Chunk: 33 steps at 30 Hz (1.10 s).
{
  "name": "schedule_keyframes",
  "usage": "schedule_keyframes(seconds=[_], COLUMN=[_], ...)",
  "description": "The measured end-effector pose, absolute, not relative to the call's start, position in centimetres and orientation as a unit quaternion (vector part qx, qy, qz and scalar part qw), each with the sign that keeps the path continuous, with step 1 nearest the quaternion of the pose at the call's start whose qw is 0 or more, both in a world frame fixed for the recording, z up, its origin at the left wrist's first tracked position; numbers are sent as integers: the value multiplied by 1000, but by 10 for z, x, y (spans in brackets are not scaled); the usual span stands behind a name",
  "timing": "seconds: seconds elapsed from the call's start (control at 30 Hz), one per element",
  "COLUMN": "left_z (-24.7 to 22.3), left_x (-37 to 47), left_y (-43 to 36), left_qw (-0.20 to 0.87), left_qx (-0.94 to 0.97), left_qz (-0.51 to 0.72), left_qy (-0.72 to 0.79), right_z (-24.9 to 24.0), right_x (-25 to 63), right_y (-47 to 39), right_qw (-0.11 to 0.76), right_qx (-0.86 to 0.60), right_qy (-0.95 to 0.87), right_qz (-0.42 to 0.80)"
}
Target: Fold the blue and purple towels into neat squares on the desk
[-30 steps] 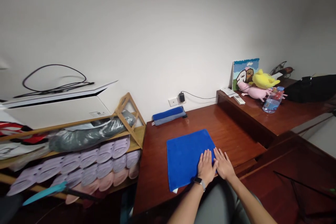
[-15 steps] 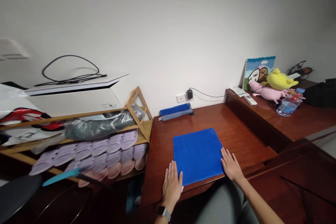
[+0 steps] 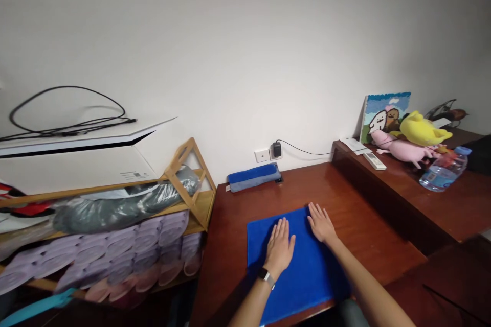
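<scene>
A blue cloth (image 3: 303,276) lies spread flat on the brown wooden table (image 3: 230,214). My left hand (image 3: 279,248) is over the left-middle part of the cloth, palm down with fingers stretched out, and a watch is on its wrist. At the cloth's far right corner, my right hand (image 3: 321,223) rests with its fingers spread. Neither hand holds anything. Behind them, a folded blue and grey cloth (image 3: 253,177) sits at the table's back edge by the wall.
To the left a wooden rack (image 3: 192,189) holds slippers, a plastic-wrapped bundle and a white box (image 3: 76,163). At the right, a raised surface bears a water bottle (image 3: 445,171), plush toys (image 3: 406,150), a remote (image 3: 375,161) and a picture. A black plug (image 3: 276,149) is in the wall socket.
Both hands have moved away from me, from the cloth's near side edges: the left onto its middle, the right to its far right corner. The view has shifted and come closer.
</scene>
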<state>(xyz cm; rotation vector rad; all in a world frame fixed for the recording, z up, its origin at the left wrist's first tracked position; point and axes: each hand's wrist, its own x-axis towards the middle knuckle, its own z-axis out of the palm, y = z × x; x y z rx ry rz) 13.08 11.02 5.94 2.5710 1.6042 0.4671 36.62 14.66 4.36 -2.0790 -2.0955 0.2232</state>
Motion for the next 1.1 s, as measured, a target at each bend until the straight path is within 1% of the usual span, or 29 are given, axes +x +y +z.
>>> schedule_keyframes(seconds=[0.17,0.3,0.4,0.57,0.67,0.87,0.93,1.1], left_z=[46,32,25,18,14,14,17,27], left_x=[190,220,190,65,22,27,29,26], left_y=[145,160,163,159,155,154,153,149], left_qw=[55,83,75,10,-5,-20,-21,-49], left_qx=[842,842,824,761,739,732,734,740], left_qz=[157,141,138,126,130,153,158,201], left_qy=[513,514,545,637,661,663,660,640], right_z=[5,-9,-11,-11,-9,11,18,21], right_x=[370,377,377,375,374,369,369,381], right_y=[157,156,156,156,158,153,140,81], right_qw=[84,87,98,99,87,57,75,156], right_qx=[-702,-692,-696,-703,-708,-722,-722,-717], right_qy=[-702,-713,-709,-702,-699,-686,-685,-679], right_qz=[81,67,61,58,56,72,62,32])
